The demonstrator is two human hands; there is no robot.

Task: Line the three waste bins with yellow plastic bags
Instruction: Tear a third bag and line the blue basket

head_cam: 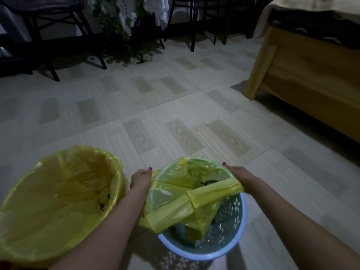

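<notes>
At lower centre, our left hand (141, 177) and right hand (236, 176) each pinch the yellow bag (187, 203) at opposite sides of the blue perforated bin (229, 215). The larger bin (58, 201) at lower left is already lined. Next, we judge, the bag's near edge must fold over the rim.

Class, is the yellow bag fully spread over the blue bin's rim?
Partly: the yellow bag covers the blue bin's far rim; its near rim is bare.
</notes>
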